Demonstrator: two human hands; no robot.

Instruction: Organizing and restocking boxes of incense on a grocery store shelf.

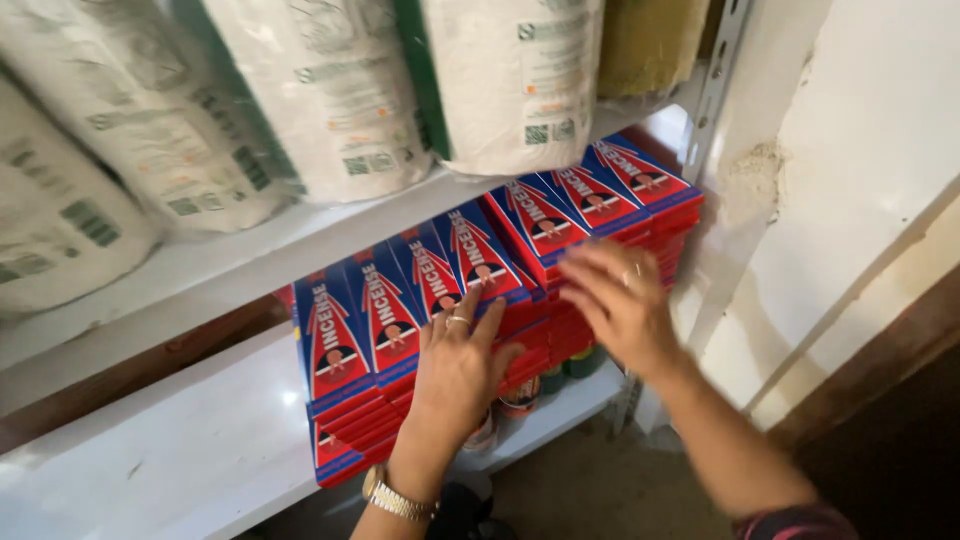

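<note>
Both hands on the stacked red-and-blue boxes (480,265) on the lower shelf (180,440).

I see my left hand (455,365) spread flat on the front boxes; my right hand (615,300), blurred, seems open-fingered near the shelf's right edge. Stacks look mostly squared; 2 rows remain staggered.

The flat boxes (420,290) are blue and red, each with a red triangle edged in white and a dark oval. The shelf (200,440) is white, the sacks (330,90) above white with green and orange print. The wristwatch (395,497) is gold.
</note>
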